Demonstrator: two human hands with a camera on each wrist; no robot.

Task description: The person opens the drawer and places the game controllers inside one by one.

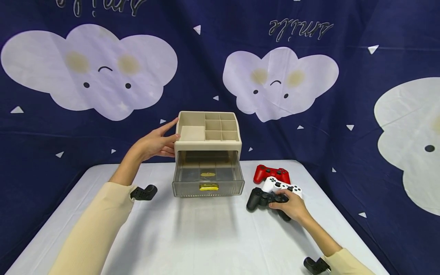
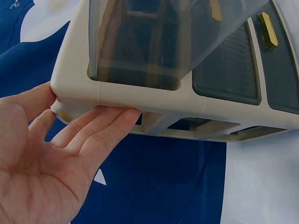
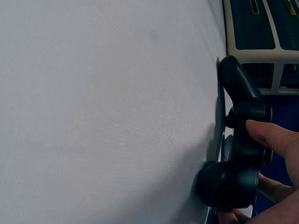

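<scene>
A cream desktop drawer organizer stands on the table, its clear top drawer pulled out and a yellow handle on its front. My left hand rests against the organizer's left side, fingers fairly straight, thumb by the upper front corner; the left wrist view shows the fingertips touching the side wall. At the right, my right hand pinches a black game controller between thumb and fingers. The controller's far side is hidden in the right wrist view. Close behind it lie a white controller and a red controller.
A white cloth covers the table. Behind it hangs a dark blue curtain with cloud prints. The organizer's top has open compartments, and more dark drawers sit below the pulled-out one.
</scene>
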